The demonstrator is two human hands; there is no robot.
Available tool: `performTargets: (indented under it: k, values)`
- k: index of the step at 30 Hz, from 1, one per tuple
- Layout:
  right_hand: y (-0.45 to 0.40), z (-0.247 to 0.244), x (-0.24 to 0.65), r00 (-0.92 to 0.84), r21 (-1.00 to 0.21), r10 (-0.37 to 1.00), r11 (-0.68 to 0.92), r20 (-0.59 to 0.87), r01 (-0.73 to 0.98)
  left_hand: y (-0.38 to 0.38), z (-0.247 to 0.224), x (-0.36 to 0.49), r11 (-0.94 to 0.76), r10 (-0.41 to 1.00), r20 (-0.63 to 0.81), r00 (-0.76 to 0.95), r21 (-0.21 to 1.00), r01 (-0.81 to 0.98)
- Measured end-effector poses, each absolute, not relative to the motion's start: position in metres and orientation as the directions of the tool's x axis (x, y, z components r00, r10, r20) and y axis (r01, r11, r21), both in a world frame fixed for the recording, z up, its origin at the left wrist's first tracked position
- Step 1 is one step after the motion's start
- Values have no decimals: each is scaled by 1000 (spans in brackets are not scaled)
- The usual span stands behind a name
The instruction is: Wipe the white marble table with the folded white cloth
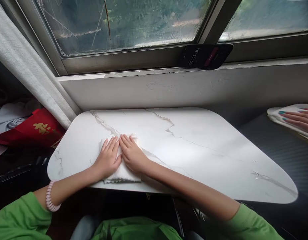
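Observation:
A folded white cloth [124, 175] lies on a white marble-patterned tabletop [193, 160], left of its middle and reaching to the front edge. My left hand [108, 159] rests flat on the cloth's left side, fingers stretched away from me. Beside it, my right hand [132, 154] presses flat on the upper right part of the cloth, its fingertips close to those of the left. Both palms face down, and neither hand grasps anything. Part of the cloth is hidden under my hands.
A phone [206, 56] showing a timer leans against the window frame. At the right edge, another person's hand [300, 118] lies on a white cloth [275, 112] over a dark ribbed surface. A red bag [41, 128] and a pale curtain [26, 60] are at left.

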State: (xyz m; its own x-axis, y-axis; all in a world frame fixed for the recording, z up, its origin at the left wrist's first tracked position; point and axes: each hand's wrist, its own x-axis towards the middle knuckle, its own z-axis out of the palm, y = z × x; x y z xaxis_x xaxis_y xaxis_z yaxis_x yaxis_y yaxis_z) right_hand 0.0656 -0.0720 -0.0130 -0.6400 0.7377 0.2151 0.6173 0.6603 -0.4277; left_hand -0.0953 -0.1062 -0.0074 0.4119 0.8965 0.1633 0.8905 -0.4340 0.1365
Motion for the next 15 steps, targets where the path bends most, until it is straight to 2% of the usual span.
performTargets:
  k: [6,10,15]
  values:
    - [18,-10,43,-417,-415,896,442,154,795,13,-5,-103,-484,875,90,476,131,865]
    - [80,-11,40,-360,-382,904,425,232,821,82,-6,-98,-451,890,119,439,103,887]
    - [120,-15,46,-310,-393,902,413,300,821,118,-7,-87,-450,885,176,432,82,889]
